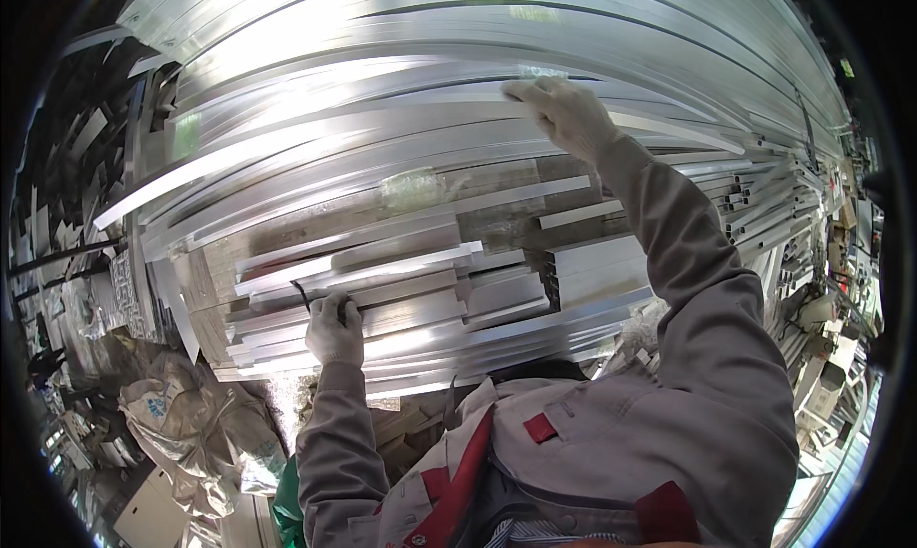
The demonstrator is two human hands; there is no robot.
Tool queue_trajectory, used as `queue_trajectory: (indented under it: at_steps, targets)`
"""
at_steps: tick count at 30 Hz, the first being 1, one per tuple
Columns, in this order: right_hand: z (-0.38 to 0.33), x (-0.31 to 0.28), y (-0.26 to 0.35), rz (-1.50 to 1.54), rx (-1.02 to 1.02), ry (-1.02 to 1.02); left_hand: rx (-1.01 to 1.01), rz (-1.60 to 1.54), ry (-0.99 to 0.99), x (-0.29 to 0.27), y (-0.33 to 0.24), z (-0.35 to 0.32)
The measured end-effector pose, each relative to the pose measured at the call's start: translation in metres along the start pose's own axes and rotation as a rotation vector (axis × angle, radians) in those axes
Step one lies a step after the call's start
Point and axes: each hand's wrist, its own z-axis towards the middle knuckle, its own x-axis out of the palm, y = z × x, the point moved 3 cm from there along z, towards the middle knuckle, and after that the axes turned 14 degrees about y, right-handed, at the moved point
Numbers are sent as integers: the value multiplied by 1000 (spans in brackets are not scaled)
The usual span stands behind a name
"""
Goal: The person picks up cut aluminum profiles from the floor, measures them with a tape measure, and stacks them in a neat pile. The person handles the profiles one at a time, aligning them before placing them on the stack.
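My left hand (334,330), in a pale work glove, is closed around a thin black pen-like stick (301,292). It rests over a stack of short silver metal bars (401,304) at the near side. Farther off and to the right, my right hand (565,116), gloved too, has its fingers bent over a long silver metal bar (382,128). This bar runs across the pile, its left end jutting out; my hand and sleeve cover part of it.
More long metal profiles (478,32) fill the far side. Open-ended tubes (740,199) are stacked at the right. A crumpled beige sack (186,419) lies at the lower left. Clear plastic wrap (411,190) lies among the bars, and dark shelving with offcuts (81,147) stands at the left.
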Motion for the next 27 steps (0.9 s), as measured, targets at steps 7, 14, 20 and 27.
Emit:
queue_trajectory:
  at_steps: [7, 14, 20, 27]
  targets:
    - [93, -13, -48, -35, 92, 67, -17, -20, -3, -1, 1, 1]
    - [178, 9, -73, 115, 73, 71, -42, -17, 34, -3, 0, 0]
    - [239, 29, -83, 171, 29, 90, -50, 21, 43, -4, -1, 1]
    - [248, 43, -93, 160, 105, 198, -65, -22, 40, -7, -2, 1]
